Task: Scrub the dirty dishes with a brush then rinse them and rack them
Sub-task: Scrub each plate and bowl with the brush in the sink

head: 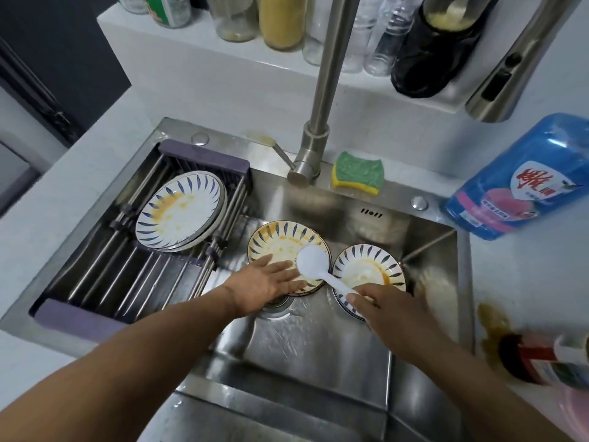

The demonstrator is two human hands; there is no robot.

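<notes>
White brush (314,261) gripped in R hand (392,311), L hand (264,282) flat on dirty plate (277,240).

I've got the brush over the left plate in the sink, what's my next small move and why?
Probably press the brush down and scrub circles across the left plate: orange residue stains it, your left hand lies flat on its rim steadying it, and your right hand grips the handle.

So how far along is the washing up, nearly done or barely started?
Barely started. Nothing looks clean yet: the plates on the rack are stained orange. In hand: the left hand steadies the left dish in the sink while the right hand holds the white brush over it. Left: the right bowl, the rack plates, all rinsing and racking.
</notes>
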